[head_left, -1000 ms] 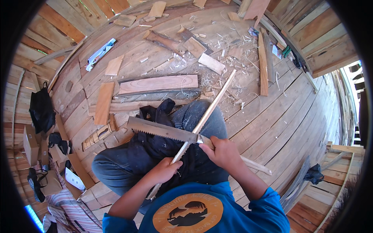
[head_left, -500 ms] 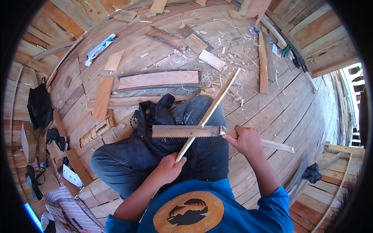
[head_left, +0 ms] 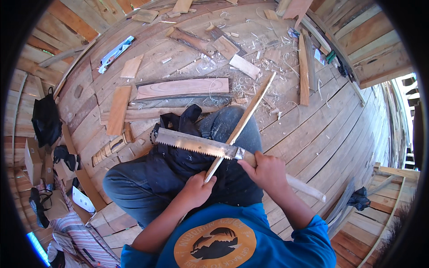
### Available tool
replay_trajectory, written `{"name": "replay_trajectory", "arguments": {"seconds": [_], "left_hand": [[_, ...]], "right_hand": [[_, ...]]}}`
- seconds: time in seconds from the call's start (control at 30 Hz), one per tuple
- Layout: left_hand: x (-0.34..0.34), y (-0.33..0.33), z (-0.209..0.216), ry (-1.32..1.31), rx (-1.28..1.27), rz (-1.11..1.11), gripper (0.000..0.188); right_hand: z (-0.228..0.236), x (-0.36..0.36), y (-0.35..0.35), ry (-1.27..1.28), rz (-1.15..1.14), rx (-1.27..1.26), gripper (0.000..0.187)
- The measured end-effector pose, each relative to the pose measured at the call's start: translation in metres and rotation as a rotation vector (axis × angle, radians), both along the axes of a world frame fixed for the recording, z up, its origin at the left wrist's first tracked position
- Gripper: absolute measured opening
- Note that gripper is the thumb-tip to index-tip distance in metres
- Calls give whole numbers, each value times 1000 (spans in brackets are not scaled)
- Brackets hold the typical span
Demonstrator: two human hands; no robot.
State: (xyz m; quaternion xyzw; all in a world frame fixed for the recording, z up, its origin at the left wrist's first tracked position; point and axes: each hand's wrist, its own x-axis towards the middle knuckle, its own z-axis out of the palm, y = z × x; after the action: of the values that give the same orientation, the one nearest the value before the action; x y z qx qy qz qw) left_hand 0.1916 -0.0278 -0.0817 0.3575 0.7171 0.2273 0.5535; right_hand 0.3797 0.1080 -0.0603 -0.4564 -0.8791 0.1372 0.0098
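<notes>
Over my jean-clad legs (head_left: 134, 185), my left hand (head_left: 198, 190) is closed round a pale stick (head_left: 253, 111); my right hand (head_left: 268, 172) grips a saw (head_left: 240, 153) by its handle (head_left: 304, 186), blade (head_left: 194, 143) crossing the stick. Beyond, boards (head_left: 183, 88) and shavings (head_left: 243, 90) litter the floor (head_left: 319, 138).

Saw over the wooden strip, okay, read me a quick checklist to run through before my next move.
1. Right hand closed on the handle of the saw: ok.
2. Left hand closed on the wooden strip: ok, toward its lower end.
3. Left hand off the teeth: ok, a gap shows, though they look close.
4. Teeth touching the wooden strip: cannot tell; the blade crosses over it.
5. Nothing beneath the blade but wood: not ok, dark cloth and the leg lie below.
</notes>
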Motion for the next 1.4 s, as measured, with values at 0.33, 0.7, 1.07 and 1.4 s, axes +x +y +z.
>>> {"name": "replay_trajectory", "arguments": {"seconds": [0.33, 0.7, 1.07, 1.4], "left_hand": [[-1, -1, -2, -17, 27, 27, 28], [-1, -2, 1, -8, 4, 27, 28], [-5, 4, -5, -84, -3, 36, 29], [0, 3, -7, -6, 12, 32, 27]], "right_hand": [[-16, 30, 47, -59, 88, 180, 61], [-25, 41, 57, -85, 24, 270, 62], [-11, 24, 34, -9, -39, 109, 57], [0, -2, 15, 82, 81, 21, 55]]}}
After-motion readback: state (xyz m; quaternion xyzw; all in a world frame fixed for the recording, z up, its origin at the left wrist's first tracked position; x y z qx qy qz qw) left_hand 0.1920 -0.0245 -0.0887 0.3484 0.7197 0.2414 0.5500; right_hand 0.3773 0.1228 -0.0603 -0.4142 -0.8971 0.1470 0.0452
